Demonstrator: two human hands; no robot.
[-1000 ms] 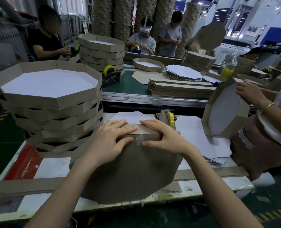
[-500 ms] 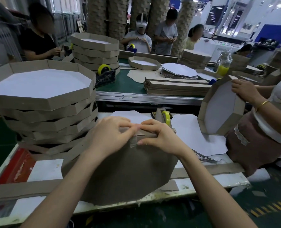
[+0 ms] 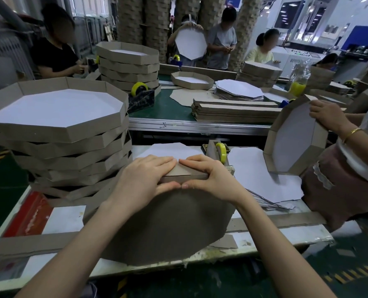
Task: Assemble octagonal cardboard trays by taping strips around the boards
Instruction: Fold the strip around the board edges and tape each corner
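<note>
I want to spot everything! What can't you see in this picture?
Head view only:
- Any tape on the tray rim: the left hand and right hand cover that spot.
- Tray's inside: it faces away; only the brown back shows.
- The dispenser base: behind the right hand.
- Lowest trays of the stack: partly behind the tray.

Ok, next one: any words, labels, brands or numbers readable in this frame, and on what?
No text can be read in this frame.
Dark marks on the metal conveyor rail: too small to read.
Control panel on the white machine: blurred, nothing legible.
Front tray, tray stack, tape dispenser: no print visible.
</note>
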